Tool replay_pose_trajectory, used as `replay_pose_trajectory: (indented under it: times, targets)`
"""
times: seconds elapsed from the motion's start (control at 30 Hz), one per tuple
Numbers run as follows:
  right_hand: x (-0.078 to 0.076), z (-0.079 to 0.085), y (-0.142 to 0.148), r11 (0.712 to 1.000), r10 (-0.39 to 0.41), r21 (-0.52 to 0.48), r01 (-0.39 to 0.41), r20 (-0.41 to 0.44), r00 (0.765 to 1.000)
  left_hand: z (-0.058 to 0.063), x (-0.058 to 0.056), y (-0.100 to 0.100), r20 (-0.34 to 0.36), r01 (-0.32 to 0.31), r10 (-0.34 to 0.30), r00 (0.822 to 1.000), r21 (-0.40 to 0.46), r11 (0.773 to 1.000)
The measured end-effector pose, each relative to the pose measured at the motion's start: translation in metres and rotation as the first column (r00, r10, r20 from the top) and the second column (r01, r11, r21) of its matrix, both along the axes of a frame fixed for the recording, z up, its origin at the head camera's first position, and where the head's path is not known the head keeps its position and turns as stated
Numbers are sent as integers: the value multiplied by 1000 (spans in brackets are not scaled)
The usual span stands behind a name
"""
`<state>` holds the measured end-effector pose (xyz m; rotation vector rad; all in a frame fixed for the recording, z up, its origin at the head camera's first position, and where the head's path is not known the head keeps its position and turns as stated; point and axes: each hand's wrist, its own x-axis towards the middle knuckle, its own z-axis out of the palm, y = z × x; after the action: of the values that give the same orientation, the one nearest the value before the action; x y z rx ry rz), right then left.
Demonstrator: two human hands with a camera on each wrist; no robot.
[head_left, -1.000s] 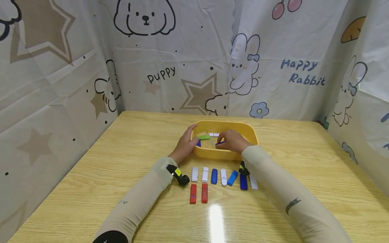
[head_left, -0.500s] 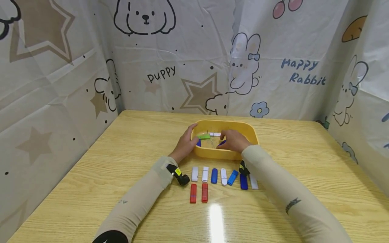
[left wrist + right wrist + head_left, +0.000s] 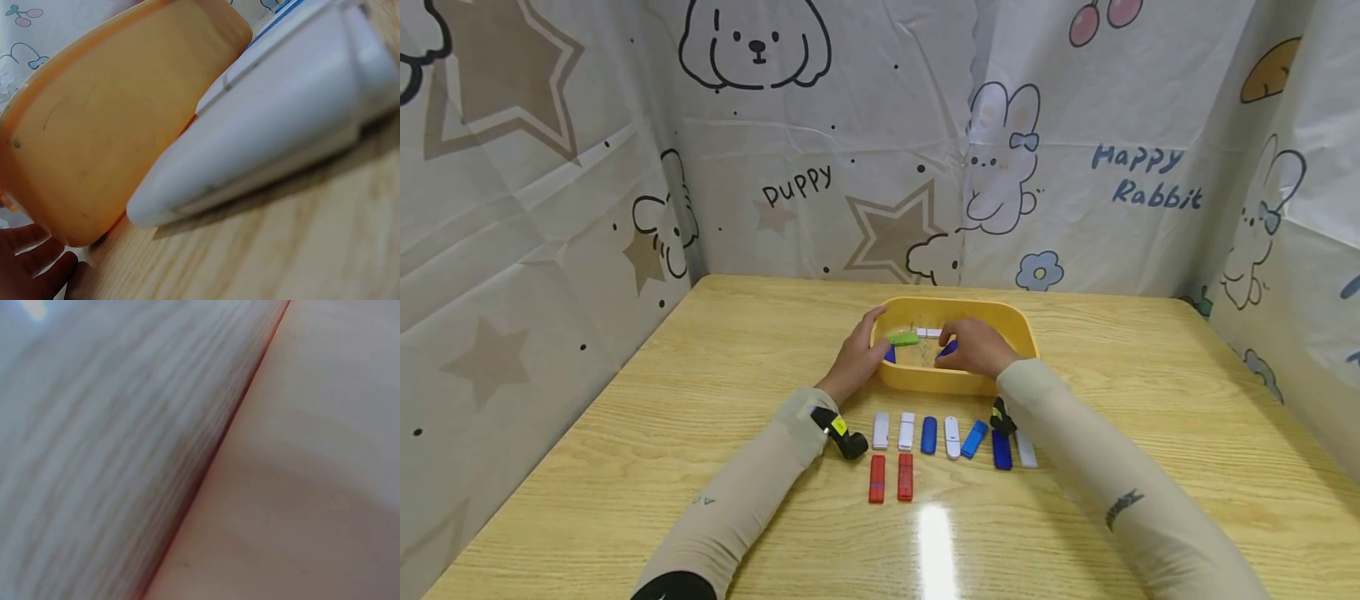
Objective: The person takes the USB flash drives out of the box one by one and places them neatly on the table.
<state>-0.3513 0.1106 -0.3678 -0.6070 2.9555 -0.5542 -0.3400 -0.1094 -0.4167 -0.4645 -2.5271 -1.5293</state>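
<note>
In the head view a yellow plastic bin [image 3: 955, 382] stands toward the back of the table. My left hand [image 3: 852, 360] grips its left end, thumb over the rim. Inside the bin, the fingers of my right hand [image 3: 979, 347] pinch a blue USB flash drive [image 3: 947, 350]. A green flash drive [image 3: 904, 339], a white one [image 3: 928, 333] and a blue item [image 3: 891, 353] lie in the bin too. The left wrist view has the bin's outer wall [image 3: 112, 119] with the left fingers at its lower corner. The right wrist view is blurred and shows no hand.
In front of the bin lies a row of several white and blue flash drives, among them a white one [image 3: 881, 431] and a blue one [image 3: 928, 435]. Nearer sit two red drives [image 3: 905, 477]. The right forearm partly covers the row's right end. Printed cloth [image 3: 820, 217] hangs behind.
The blue flash drive in my right fingers has tilted up and shows more of its face. My left hand and the bin have stayed put.
</note>
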Motion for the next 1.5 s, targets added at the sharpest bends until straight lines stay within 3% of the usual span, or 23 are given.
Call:
replay_pose_trajectory:
  times: [0.2, 0.8, 1.13, 1.5]
  targets:
    - [2, 2, -2, 997, -42, -69, 42, 7, 999, -1, 0, 0, 6, 8, -8, 1000, 19, 1000]
    - [8, 3, -2, 988, -96, -129, 82, -112, 989, -6, 2, -1, 19, -9, 9, 1000, 1, 1000]
    - [19, 18, -2, 988, -4, -152, -27, -205, 979, -4, 3, 0, 16, -10, 10, 1000, -2, 1000]
    - [55, 31, -3, 972, 128, -152, -178, -291, 948, 0, 0, -1, 12, -11, 11, 1000, 10, 1000]
